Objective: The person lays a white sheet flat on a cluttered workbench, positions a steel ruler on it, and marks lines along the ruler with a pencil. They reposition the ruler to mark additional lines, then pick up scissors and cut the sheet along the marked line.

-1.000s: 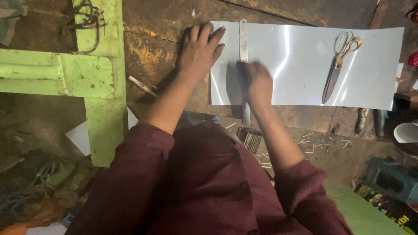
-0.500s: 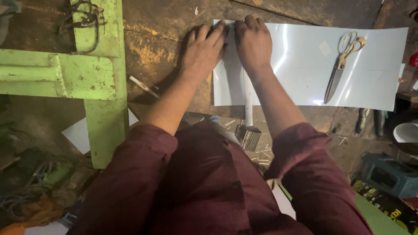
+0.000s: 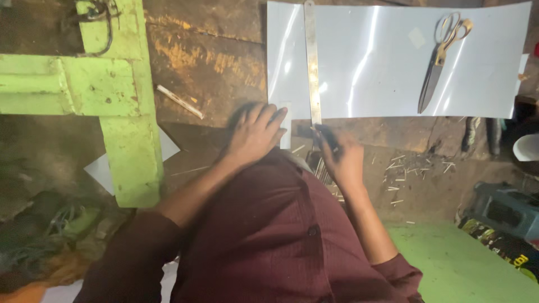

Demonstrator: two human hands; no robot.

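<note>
Head view, looking down over a maroon shirt onto a worn brown workbench.

Hidden or unclear: near edge of the bench covered by the torso and both forearms; left end of the white glossy sheet partly masked by the left hand, blurred by motion. Far end of the steel ruler cut off at the top of the frame. Small dark object in the right hand too blurred to identify; only a dark tip visible above the fingers.

Hands: left hand flat, fingers spread loosely, resting at the near left corner of the sheet, overlapping a narrow white strip there. Right hand closed around the dark object, just off the sheet's near edge, close to the near end of the ruler.

Position of the worked things: sheet lying along the far right part of the bench, its near edge overhanging toward the body; ruler lying on the sheet near its left end, running from far edge to near edge.

Surroundings: scissors with pale handles lying on the right half of the sheet, well apart from both hands. Green painted frame on the left side of the bench. Small white stick on the bare bench between frame and sheet. Scattered pale slivers on the floor below the bench. Green surface at lower right.
</note>
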